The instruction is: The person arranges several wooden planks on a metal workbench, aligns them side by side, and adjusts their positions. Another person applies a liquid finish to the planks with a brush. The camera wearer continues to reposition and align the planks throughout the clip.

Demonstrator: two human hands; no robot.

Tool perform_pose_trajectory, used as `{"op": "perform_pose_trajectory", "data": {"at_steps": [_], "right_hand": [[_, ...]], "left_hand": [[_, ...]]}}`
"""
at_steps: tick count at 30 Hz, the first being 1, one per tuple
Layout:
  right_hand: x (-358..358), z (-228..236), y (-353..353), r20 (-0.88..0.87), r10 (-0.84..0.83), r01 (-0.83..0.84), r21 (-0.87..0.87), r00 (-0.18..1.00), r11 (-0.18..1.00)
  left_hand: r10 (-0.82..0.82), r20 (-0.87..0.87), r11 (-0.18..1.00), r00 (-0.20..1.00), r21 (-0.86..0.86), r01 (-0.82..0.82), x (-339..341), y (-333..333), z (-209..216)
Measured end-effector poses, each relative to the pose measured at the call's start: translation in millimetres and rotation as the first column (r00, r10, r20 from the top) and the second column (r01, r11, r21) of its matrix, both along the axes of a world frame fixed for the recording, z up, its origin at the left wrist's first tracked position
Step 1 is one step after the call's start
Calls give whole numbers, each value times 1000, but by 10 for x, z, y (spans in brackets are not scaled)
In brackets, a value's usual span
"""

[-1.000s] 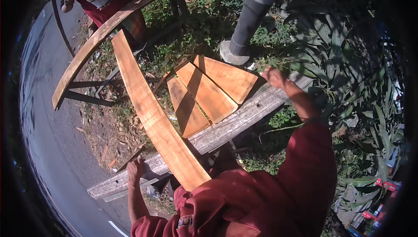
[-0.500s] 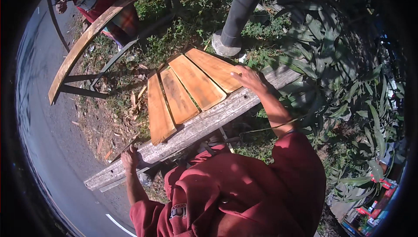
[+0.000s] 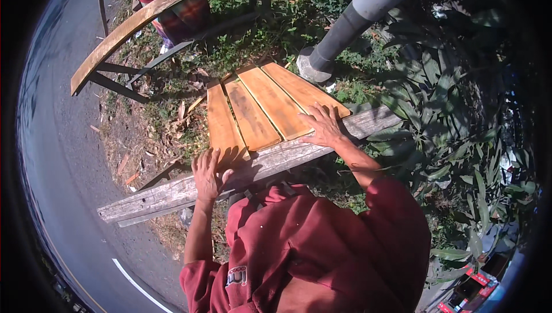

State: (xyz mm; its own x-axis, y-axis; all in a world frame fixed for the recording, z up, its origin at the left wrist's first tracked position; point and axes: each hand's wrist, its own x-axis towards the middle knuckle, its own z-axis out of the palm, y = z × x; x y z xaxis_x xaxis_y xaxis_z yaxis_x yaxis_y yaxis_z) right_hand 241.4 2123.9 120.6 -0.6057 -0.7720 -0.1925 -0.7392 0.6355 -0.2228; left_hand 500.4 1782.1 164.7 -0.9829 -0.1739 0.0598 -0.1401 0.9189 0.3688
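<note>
Has moved left hand (image 3: 206,177) inward to seven o'clock of wooden boards (image 3: 276,106) lying at twelve, right hand (image 3: 326,129) to four; spreads fingers apart. Probably stiff, light; grip by long edges.

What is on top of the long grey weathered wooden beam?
Four orange-brown tapered wooden boards have their near ends there; the bare left hand and bare right hand are at these ends. Under these, the beam cannot be seen.
</note>
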Motion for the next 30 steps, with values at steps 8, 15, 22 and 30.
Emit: {"op": "perform_pose_trajectory", "data": {"at_steps": [8,15,22,30], "right_hand": [[-62,118,112,80,-450,421,241,889,874],[81,-238,226,-53,-349,339,-142,936,930],[-38,-246,78,-87,-359,329,-252,929,910],[-468,-229,-820,-148,-411,258,-580,899,773]], "left_hand": [[-8,261,988,965,-145,48,-544,735,-545],[-80,314,977,946,-162,137,-672,663,-522],[-58,180,986,982,-144,85,-1073,436,-276],[-22,144,987,989,-156,45,-1678,-202,244]]}}
